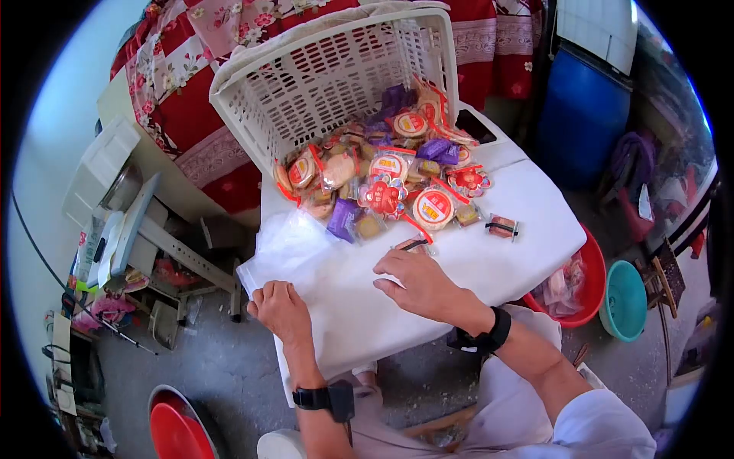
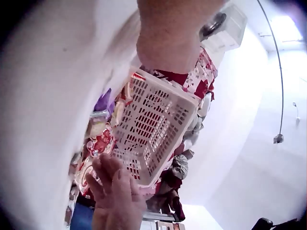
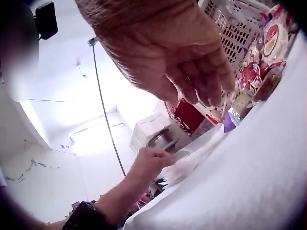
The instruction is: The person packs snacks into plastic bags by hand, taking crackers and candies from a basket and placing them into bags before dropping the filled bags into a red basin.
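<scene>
At the lower middle of the head view, your left hand (image 1: 281, 306) curls over the near edge of the white table (image 1: 489, 268). It pinches the clear plastic bag (image 1: 287, 245), which lies flat toward the left of the tabletop. Your right hand (image 1: 417, 279) rests at centre frame, fingers loosely bent and holding nothing that I can see. Its tips sit just beside a small packet (image 1: 413, 245) at the near fringe of the pile of packets (image 1: 382, 183). By my reading you are at the bagging step: bag steadied, nothing picked yet. A next move would call for opening the bag's mouth, which looks flat and closed, and for a clean pinch on one packet without dragging its neighbours off the heap.

Counted:
- one bag
- one white basket (image 1: 329, 76), tipped on its side in the upper middle with the pile spilling from it
- four round red-and-yellow packets that I can make out and about four purple ones; the rest overlap too much to number
- one lone packet (image 1: 502, 226) apart at the right
- two basins at the right edge, a red basin (image 1: 592, 283) and a teal basin (image 1: 625, 300)
</scene>
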`<control>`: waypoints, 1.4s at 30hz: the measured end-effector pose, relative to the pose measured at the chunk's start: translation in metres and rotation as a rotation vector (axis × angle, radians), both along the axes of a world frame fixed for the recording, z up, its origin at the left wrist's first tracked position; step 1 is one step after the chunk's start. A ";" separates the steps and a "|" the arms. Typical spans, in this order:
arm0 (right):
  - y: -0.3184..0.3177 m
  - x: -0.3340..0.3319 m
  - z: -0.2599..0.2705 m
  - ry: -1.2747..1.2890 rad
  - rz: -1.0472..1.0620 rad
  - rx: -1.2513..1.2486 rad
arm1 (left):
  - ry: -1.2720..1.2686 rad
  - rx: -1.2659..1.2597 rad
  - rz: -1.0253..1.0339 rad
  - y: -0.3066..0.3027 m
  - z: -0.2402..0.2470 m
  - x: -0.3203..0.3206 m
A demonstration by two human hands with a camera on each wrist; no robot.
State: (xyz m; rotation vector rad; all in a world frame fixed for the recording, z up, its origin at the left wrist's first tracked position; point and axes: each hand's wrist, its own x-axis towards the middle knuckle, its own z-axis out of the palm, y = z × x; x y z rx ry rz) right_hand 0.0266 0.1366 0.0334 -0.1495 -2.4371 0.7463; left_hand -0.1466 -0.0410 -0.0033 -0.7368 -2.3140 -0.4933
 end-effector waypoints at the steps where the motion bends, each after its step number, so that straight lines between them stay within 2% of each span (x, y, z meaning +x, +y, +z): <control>1: 0.001 0.003 0.001 -0.030 0.025 -0.062 | 0.002 0.008 -0.001 0.000 0.001 0.001; 6: 0.012 0.018 -0.012 -0.121 0.074 -0.242 | 0.072 0.133 -0.043 0.007 0.012 0.023; 8: 0.017 0.016 -0.028 -0.240 0.071 -0.628 | 0.014 0.155 -0.088 0.015 0.010 0.044; 9: 0.013 0.017 -0.023 -0.238 0.064 -0.641 | -0.047 0.175 -0.138 0.019 0.006 0.057; 11: 0.002 0.010 -0.004 -0.318 0.086 -1.155 | -0.117 0.074 -0.234 0.026 -0.010 0.084; 13: 0.001 0.003 -0.012 -0.318 0.105 -1.190 | -0.226 0.042 -0.385 0.032 -0.017 0.114; 14: 0.002 -0.001 -0.021 -0.320 0.131 -1.213 | -0.230 0.032 -0.391 0.037 -0.019 0.124; 15: 0.004 -0.008 -0.051 -0.108 0.172 -1.059 | -0.288 0.098 -0.577 0.042 -0.013 0.134; 16: 0.005 -0.007 -0.053 -0.107 0.164 -1.069 | -0.349 0.166 -0.761 0.044 -0.008 0.141; 18: 0.017 -0.010 -0.054 -0.056 0.017 -0.620 | -0.313 0.180 -0.822 0.045 0.002 0.146; 19: 0.026 -0.014 -0.054 0.035 0.010 -0.424 | -0.270 0.197 -0.882 0.045 0.005 0.147; 20: 0.031 -0.011 -0.054 0.036 0.001 -0.425 | -0.271 0.196 -0.890 0.043 0.004 0.145; 22: 0.030 0.000 -0.026 -0.231 -0.059 -1.284 | -0.316 0.118 -0.821 0.033 0.003 0.136; 23: 0.035 0.001 -0.030 -0.206 -0.007 -1.331 | -0.303 0.087 -0.782 0.028 0.004 0.131; 24: 0.034 0.002 -0.028 -0.200 -0.013 -1.334 | -0.304 0.084 -0.789 0.023 0.006 0.126; 26: 0.031 0.001 -0.022 -0.316 0.036 -1.045 | -0.388 -0.034 -0.771 0.013 0.013 0.119; 27: 0.032 0.001 -0.027 -0.311 0.033 -1.048 | -0.425 -0.087 -0.773 0.008 0.014 0.116; 30: 0.036 -0.003 -0.042 -0.148 0.082 -0.558 | -0.473 -0.205 -0.782 0.003 0.018 0.114; 31: 0.034 -0.002 -0.038 -0.148 0.081 -0.562 | -0.474 -0.208 -0.782 0.003 0.018 0.114; 33: 0.030 -0.001 -0.023 -0.044 0.192 -0.871 | -0.497 -0.214 -0.785 0.004 0.017 0.114; 36: 0.029 -0.003 -0.015 0.015 0.299 -0.985 | -0.496 -0.165 -0.839 0.006 0.011 0.114; 42: 0.035 -0.013 -0.020 -0.072 0.298 -1.016 | -0.438 -0.100 -0.816 0.013 0.009 0.120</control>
